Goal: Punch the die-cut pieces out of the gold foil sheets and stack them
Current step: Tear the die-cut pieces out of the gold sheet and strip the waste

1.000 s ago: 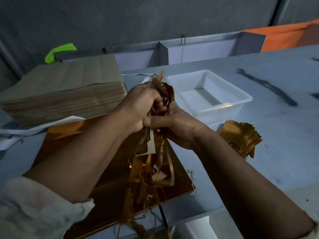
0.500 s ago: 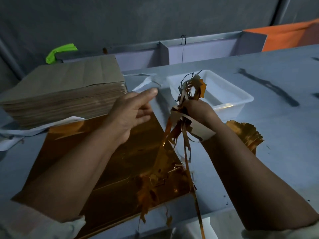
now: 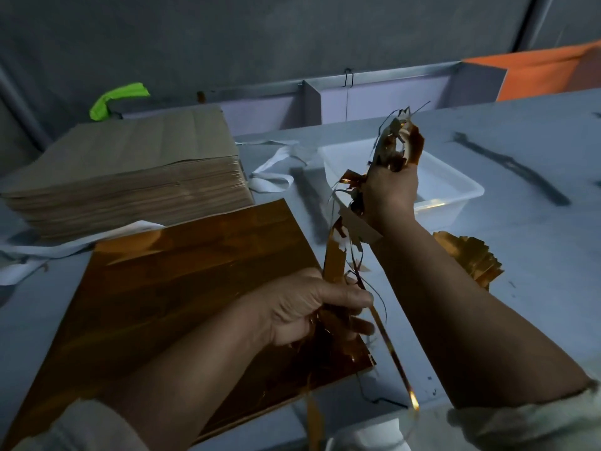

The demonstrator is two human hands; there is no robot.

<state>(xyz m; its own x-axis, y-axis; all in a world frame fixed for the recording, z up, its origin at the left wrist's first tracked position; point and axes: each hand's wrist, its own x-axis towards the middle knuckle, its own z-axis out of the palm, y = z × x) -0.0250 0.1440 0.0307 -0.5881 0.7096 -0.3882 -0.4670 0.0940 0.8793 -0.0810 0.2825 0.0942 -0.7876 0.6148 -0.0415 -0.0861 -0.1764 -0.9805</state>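
A gold foil sheet (image 3: 182,288) lies flat on the table in front of me. My right hand (image 3: 390,190) is raised over the white tub and grips a crumpled bunch of gold foil scrap (image 3: 398,144). Long strips of that scrap hang down from it to my left hand (image 3: 312,307), which grips their lower part above the sheet's right edge. A fanned stack of punched gold pieces (image 3: 471,255) lies on the table to the right, partly hidden behind my right forearm.
A thick stack of brown-backed sheets (image 3: 123,177) sits at the back left. A white plastic tub (image 3: 455,190) stands behind my right hand. White paper strips (image 3: 276,177) lie between them. The table's front edge runs just below the sheet.
My right hand has lifted the scrap bunch higher and to the right. My left hand, which was open beside it, has dropped down and taken hold of the hanging strips.
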